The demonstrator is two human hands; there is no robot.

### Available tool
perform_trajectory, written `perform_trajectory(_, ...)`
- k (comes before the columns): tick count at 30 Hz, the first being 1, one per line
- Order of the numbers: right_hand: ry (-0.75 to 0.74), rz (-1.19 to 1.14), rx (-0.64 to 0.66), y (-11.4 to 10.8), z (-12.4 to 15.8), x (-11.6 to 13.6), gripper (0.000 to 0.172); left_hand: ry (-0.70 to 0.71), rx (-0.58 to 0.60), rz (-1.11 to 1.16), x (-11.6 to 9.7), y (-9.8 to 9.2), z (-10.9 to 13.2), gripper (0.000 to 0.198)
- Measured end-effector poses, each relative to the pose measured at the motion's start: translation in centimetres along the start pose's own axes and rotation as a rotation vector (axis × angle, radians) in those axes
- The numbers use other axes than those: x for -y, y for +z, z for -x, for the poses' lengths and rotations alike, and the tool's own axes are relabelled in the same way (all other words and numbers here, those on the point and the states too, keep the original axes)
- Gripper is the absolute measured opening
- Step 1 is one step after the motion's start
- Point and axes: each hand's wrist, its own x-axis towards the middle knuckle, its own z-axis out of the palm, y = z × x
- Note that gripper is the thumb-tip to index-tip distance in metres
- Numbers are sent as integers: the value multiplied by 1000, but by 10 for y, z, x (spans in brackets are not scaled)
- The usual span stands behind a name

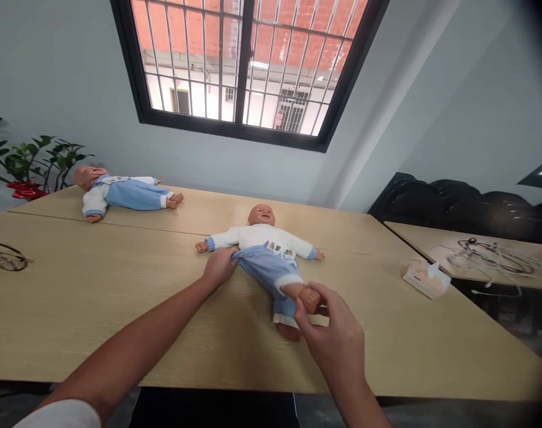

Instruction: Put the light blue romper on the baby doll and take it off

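And here's the near doll point(271, 235) face-up on the counter point(413, 345), left hand point(221, 267) pinching its blue trousers point(264, 268) near the waist, right hand point(337, 327) grasping one foot point(311, 299): steady foot, light tension works best!

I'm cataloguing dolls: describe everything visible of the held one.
The doll , bald and plastic-looking, lies face up on the table , arms spread. It wears a white, soft-looking top with blue cuffs , and blue trousers with white hems . The left hand grips the trousers; the right hand holds one bare foot .
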Motion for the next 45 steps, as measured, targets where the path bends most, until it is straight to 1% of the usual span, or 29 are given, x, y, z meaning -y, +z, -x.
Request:
perform_trajectory(3,7,-59,31,-18,11,8,19,-85,-64,-58,6,-1,-15,24)
perform_trajectory(5,0,-90,45,-23,22,10,17,-114,-87,-79,7,-1,-21,21)
perform_trajectory(7,-21,-111,51,-21,32,12,17,-123,-105,-86,7,-1,-23,17)
perform_trajectory(10,-59,-147,45,-12,43,14,17,-113,-144,-72,4,0,-20,15)
perform_trajectory(13,-83,-196,46,1,50,21,21,-92,-231,-47,0,0,-4,29)
perform_trajectory(14,-96,-212,49,5,52,25,22,-79,-267,-41,-1,-1,6,36)
perform_trajectory(16,-134,-237,53,17,56,34,24,-33,-320,-35,-6,-5,34,47)
perform_trajectory(18,-192,-248,61,29,60,48,26,89,-326,-33,-12,-13,68,56)
perform_trajectory(19,-221,-252,69,35,60,55,26,195,-307,-32,-15,-17,86,61)
perform_trajectory(21,-269,-268,93,45,60,69,25,557,-228,-47,-21,-27,118,67)
perform_trajectory(22,-288,-289,118,49,59,74,24,691,-193,-53,-24,-32,130,64)
perform_trajectory(23,-298,-326,152,52,57,76,23,784,-177,-51,-25,-36,139,59)
perform_trajectory(24,-293,-382,183,55,56,75,22,824,-176,-47,-26,-41,145,54)
perform_trajectory(25,-255,-448,196,57,54,69,21,820,-190,-38,-25,-44,149,49)
perform_trajectory(26,-176,-511,185,60,52,60,19,783,-202,-32,-22,-48,152,44)
perform_trajectory(27,-47,-571,153,64,49,47,18,731,-203,-35,-19,-52,153,41)
perform_trajectory(29,340,-651,52,73,43,17,16,635,-170,-65,-8,-60,154,35)
perform_trajectory(30,560,-716,40,79,40,2,18,601,-137,-93,-2,-64,156,35)
perform_trajectory(31,752,-822,55,85,36,-11,21,579,-105,-125,3,-67,158,37)
perform_trajectory(32,889,-956,92,91,32,-22,24,566,-77,-159,8,-70,160,40)
perform_trajectory(33,985,-1093,156,96,28,-29,27,556,-54,-191,13,-72,163,44)
perform_trajectory(34,1031,-1211,231,101,25,-33,29,547,-35,-221,17,-73,165,46)
perform_trajectory(35,1043,-1295,304,105,22,-34,29,541,-22,-247,20,-73,167,48)
perform_trajectory(37,1031,-1346,405,111,19,-31,27,535,-18,-294,26,-72,170,48)
perform_trajectory(38,1024,-1335,423,114,18,-28,25,532,-24,-320,28,-71,171,48)
perform_trajectory(40,1000,-1289,420,117,16,-23,24,515,-46,-369,35,-70,173,48)
perform_trajectory(43,864,-1141,396,117,11,-25,23,460,-77,-417,46,-74,178,47)
perform_trajectory(45,774,-1055,346,116,5,-33,28,418,-90,-431,52,-79,182,46)
